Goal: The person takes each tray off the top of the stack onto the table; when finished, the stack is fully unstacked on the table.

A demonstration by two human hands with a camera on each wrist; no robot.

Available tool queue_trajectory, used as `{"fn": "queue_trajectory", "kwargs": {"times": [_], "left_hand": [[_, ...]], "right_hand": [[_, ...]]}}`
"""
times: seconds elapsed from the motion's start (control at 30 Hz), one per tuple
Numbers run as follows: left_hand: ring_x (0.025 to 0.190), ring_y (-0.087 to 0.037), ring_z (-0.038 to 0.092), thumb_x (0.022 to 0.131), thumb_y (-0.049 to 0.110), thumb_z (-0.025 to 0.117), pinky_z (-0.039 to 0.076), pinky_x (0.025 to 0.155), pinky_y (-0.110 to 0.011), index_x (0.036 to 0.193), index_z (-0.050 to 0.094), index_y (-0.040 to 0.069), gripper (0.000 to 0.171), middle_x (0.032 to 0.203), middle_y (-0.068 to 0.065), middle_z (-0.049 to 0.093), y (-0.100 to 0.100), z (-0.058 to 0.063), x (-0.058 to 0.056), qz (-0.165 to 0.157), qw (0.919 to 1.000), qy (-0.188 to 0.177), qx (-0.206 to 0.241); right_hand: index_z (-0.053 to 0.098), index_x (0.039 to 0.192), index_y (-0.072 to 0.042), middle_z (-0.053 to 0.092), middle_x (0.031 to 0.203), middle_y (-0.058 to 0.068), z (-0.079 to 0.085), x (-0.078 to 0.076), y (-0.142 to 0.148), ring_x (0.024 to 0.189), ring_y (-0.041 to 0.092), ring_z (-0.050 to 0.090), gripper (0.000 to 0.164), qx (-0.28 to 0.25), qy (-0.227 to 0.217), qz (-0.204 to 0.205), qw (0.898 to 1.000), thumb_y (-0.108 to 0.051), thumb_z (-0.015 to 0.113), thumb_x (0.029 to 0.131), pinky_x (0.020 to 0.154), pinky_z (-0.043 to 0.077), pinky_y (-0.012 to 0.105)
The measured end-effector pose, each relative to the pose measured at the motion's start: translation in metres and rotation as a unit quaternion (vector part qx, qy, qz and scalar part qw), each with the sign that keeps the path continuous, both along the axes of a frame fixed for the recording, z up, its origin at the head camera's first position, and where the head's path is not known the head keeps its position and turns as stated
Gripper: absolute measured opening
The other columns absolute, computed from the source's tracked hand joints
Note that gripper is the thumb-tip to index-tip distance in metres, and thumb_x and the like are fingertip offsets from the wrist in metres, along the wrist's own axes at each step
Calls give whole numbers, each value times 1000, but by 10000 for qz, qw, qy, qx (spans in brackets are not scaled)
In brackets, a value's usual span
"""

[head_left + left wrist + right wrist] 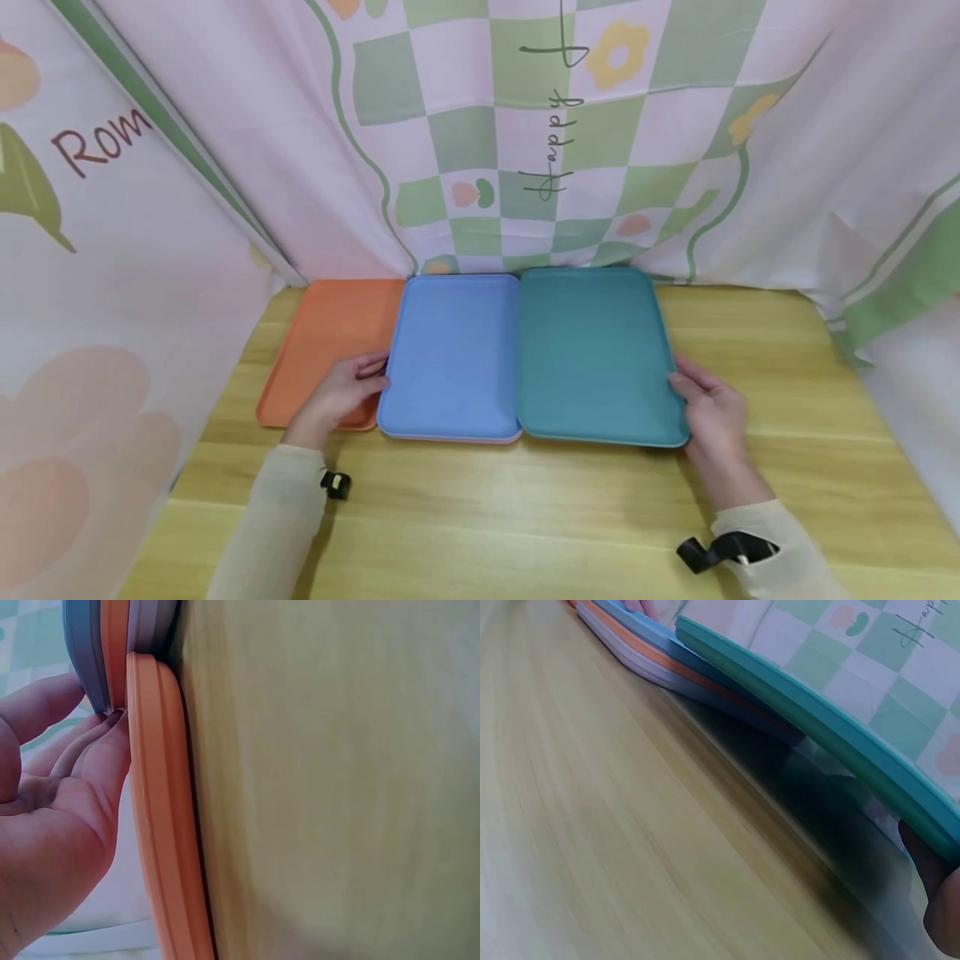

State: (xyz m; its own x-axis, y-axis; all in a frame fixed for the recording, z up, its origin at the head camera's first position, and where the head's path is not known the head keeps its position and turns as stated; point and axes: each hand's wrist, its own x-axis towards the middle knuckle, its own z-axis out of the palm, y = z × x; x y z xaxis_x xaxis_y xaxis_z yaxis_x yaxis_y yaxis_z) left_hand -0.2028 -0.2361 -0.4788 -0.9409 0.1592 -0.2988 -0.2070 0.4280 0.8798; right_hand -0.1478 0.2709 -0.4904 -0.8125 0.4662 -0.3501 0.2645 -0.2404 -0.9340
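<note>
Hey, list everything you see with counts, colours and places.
Left tray: 1, orange, on table.
Blue tray: 1, blue, atop middle stack.
Lower tray: 1, orange, beneath blue.
Bottom trays: count unclear, lilac, beneath that.
Green tray: 1, teal, right.
Table: 1, yellowish, underneath.
Curtains: count unclear, white with prints, behind, beside.
Wrist cameras: 2, black, at wrists.
Sleeves: 2, cream, on arms.
Left hand: 1, at blue tray's left edge.
Right hand: 1, gripping green tray's right edge.

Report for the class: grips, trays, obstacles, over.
Left grip pinches stacked blue tray. Right grip holds green tray above table. Leftmost orange tray below left grip.
</note>
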Motion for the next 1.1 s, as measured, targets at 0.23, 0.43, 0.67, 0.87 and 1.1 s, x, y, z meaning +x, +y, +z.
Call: {"fn": "queue_trajectory", "kwargs": {"times": [0.23, 0.43, 0.67, 0.87, 1.1], "left_hand": [[156, -40, 43, 106, 5, 64, 43, 125, -49, 162, 43, -4, 60, 165, -28, 46, 0, 0, 0, -50, 10000, 12, 16], [156, -39, 44, 106, 6, 64, 42, 125, -50, 162, 44, -4, 60, 164, -27, 47, 1, 0, -1, -28, 10000, 6, 11], [156, -40, 44, 107, 5, 64, 42, 125, -51, 162, 43, -5, 60, 164, -28, 47, 1, -1, 0, -22, 10000, 32, 73], [156, -40, 44, 107, 4, 63, 41, 126, -51, 162, 44, -5, 59, 164, -28, 47, 1, -1, 0, 37, 10000, 21, 59], [157, -39, 43, 108, 5, 62, 42, 126, -51, 163, 42, -3, 60, 166, -27, 45, 2, 0, 1, 24, 9999, -26, 95]], "right_hand": [[70, 143, -18, 73, 124, -25, -1, 1, 15, 143, 4, 51, 41, 182, -248, 124, 9995, -12, 74, 103, 86, 51, 4], [71, 144, -18, 71, 131, -20, -1, 1, 24, 136, 1, 56, 41, 104, -186, 179, 9996, -14, 74, 103, 82, 54, 5], [72, 142, -18, 74, 113, -28, -4, 0, 21, 124, -3, 60, 39, 541, -239, 286, 9978, -14, 73, 104, 80, 53, 5], [67, 148, -14, 71, 140, -19, -7, -4, 13, 140, 2, 55, 43, 1028, -415, 304, 9934, -17, 71, 105, 87, 48, 2], [63, 151, -9, 78, 118, -20, -13, -7, 8, 118, -6, 64, 44, 1891, -502, 561, 9791, -18, 63, 109, 86, 50, 2]]}}
